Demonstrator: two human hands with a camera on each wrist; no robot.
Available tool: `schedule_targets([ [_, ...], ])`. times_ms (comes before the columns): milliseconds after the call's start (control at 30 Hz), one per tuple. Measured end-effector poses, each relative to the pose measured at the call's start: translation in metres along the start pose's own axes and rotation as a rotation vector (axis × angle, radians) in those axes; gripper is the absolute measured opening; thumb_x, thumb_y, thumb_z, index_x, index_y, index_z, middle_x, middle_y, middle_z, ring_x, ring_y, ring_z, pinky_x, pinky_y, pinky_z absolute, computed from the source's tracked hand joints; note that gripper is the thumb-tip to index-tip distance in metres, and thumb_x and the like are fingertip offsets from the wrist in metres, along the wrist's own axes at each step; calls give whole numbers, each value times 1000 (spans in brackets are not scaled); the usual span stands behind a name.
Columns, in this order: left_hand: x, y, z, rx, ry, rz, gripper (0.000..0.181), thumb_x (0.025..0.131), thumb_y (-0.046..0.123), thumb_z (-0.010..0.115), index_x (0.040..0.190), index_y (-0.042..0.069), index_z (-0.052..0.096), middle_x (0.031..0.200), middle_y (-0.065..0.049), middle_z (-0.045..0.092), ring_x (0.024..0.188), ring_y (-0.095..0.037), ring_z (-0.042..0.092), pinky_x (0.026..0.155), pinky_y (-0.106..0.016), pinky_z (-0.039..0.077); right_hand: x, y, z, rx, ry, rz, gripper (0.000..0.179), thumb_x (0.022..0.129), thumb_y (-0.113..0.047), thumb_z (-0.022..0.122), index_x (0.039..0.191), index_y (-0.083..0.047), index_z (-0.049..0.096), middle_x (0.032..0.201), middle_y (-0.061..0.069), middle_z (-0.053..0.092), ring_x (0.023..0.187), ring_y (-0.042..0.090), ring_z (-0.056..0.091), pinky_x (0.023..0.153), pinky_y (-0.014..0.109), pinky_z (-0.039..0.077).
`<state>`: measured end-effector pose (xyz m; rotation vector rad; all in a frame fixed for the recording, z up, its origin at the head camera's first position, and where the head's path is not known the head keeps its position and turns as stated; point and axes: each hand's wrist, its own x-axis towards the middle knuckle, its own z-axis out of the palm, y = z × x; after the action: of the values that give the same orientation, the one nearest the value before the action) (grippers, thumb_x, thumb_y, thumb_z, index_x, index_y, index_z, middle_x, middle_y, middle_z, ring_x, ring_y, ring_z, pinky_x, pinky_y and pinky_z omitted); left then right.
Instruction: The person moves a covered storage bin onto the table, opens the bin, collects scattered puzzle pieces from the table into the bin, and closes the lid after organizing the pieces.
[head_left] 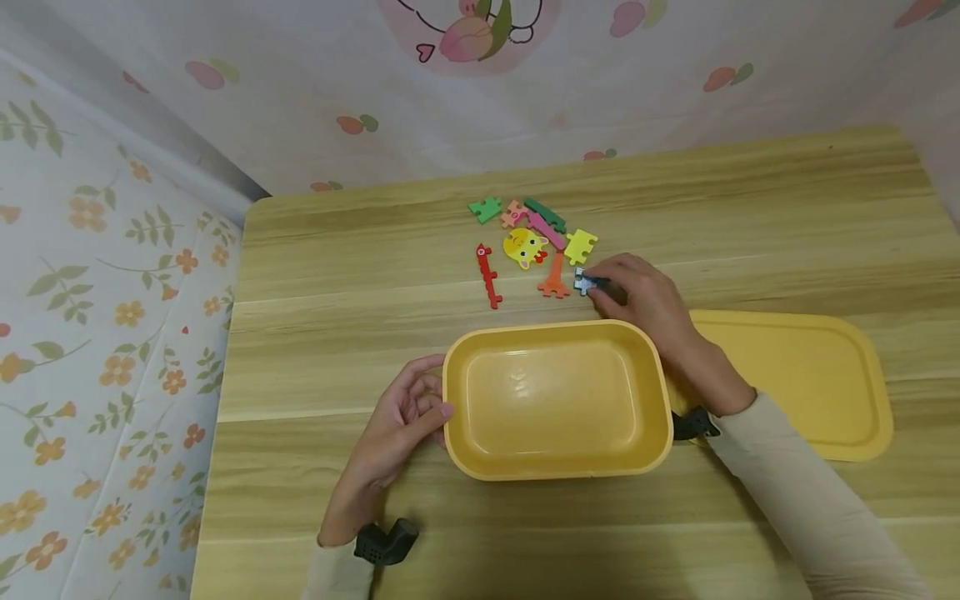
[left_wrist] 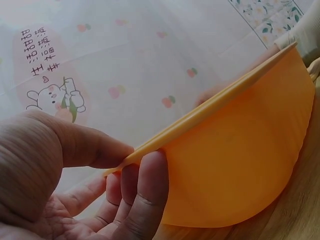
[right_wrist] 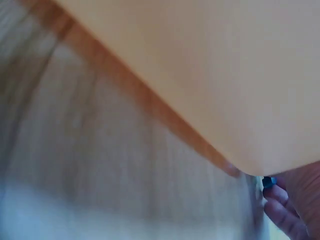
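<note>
My left hand pinches the left rim of a yellow plastic box between thumb and fingers. In the left wrist view, the thumb lies over the rim of the tilted box and the fingers lie beneath it. Beyond the box's far right corner, my right hand pinches a blue puzzle piece at the table. Just left of that piece is an orange puzzle piece. Only some fingers of the right hand and a bit of blue show in the right wrist view; the box hides the rest.
Behind the box lie a yellow animal-face piece, a yellow piece, a pink piece, a red strip and green pieces. A yellow lid lies under the right forearm. A patterned curtain borders the wooden table.
</note>
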<state>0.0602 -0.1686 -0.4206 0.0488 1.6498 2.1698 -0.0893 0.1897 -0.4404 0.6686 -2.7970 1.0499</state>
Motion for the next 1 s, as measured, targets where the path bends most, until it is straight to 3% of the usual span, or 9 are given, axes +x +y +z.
schedule_targets([
  [100,0,0,0,1,1,-2,61,100,-5,63,155,1,39,113,-5,64,80,-8,72,60,-24,65,-2,2,-2,23,-2,13,25,96,-8,78,120,-5,77,118,13,73,89,25,71,77,30,59],
  [233,0,0,0,-4,0,-2,61,100,-6,63,155,1,39,113,-6,64,81,-9,73,60,-25,66,-5,5,-6,43,17,19,26,94,-6,79,120,-3,77,119,14,74,97,27,72,85,12,50],
  [433,-1,0,0,-12,-1,-6,61,100,-6,63,155,1,39,113,-5,64,82,-9,73,60,-26,66,-9,4,-13,109,25,67,28,95,-4,78,123,-1,75,121,16,74,102,29,75,87,-3,45],
  [567,-2,0,0,-14,-4,-3,61,100,-6,63,156,1,38,113,-5,64,82,-9,73,60,-26,67,-12,1,-19,180,37,125,32,96,-4,76,127,1,73,123,21,72,103,35,75,85,-6,46],
  [700,-3,-1,0,-14,-14,9,62,100,-6,63,156,1,38,113,-5,64,82,-9,73,60,-26,67,-15,1,-24,231,65,147,35,96,0,74,131,5,70,123,25,70,104,31,72,85,-6,47],
  [800,-3,-2,-1,-16,-16,18,61,100,-6,63,156,2,39,112,-5,64,82,-9,73,60,-26,66,-16,2,-27,242,71,156,37,97,1,73,133,6,68,125,26,69,106,24,68,86,-5,47],
  [1000,-1,-3,-2,-17,-28,27,61,100,-6,62,156,1,39,113,-6,64,83,-9,74,61,-27,67,-19,0,-33,234,64,172,35,100,2,68,135,6,66,127,25,66,109,30,67,88,-6,46],
])
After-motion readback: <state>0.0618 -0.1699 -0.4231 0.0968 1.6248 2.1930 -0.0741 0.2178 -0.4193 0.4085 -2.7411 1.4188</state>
